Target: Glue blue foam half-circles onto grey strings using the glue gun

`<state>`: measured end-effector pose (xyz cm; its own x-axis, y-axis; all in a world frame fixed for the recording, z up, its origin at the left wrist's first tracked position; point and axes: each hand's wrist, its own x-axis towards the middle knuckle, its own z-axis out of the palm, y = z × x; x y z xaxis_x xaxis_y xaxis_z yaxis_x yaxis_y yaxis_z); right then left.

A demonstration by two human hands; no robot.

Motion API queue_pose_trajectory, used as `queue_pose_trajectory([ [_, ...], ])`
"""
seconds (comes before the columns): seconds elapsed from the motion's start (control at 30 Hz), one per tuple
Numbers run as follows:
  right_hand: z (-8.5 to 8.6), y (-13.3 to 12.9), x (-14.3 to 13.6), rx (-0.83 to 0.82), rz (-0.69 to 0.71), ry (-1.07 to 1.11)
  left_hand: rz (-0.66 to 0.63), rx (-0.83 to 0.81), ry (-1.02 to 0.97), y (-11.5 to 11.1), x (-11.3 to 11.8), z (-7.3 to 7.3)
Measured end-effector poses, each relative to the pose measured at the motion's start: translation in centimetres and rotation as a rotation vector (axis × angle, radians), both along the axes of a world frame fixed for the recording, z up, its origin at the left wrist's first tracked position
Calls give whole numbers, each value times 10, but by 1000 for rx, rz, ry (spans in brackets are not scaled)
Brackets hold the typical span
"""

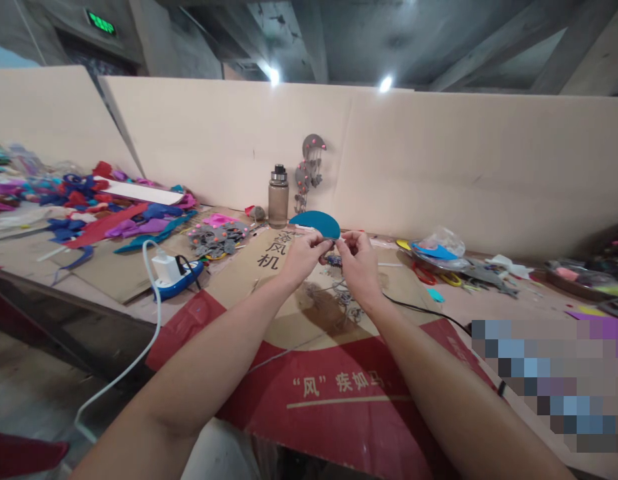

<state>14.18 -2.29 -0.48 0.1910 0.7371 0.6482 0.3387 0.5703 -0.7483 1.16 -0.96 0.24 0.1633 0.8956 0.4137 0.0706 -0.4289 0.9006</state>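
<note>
1 capped bottle beyond teal piece

I'm standing in what looks like a craft workshop inside a raw concrete building: heavy grey beams cross the top of the frame, two bright lamps shine below, and a green lit sign glows at upper left. Tall pale boards back the long worktable. Coloured fabric scraps heap up at left, a grey crescent ornament shows near centre, and red-handled scissors lie right of centre.
</note>
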Motion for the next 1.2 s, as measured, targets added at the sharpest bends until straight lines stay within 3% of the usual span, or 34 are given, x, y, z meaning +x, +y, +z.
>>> queue_pose_trajectory([
  [0.37,3,-1,2,-43,18,-7,-65,13,-38,10,0,-8],
  [0.53,3,0,5,-44,-17,-33,-36,0,-15,5,0,-5],
  [0.73,2,2,8,-54,-41,-53,-10,-94,-132,0,0,1],
  [1.0,0,3,8,-79,16,49,-177,-296,-409,1,5,1],
  [1.2,2,3,11,-82,-9,-1,-161,-319,-428,2,4,3],
])
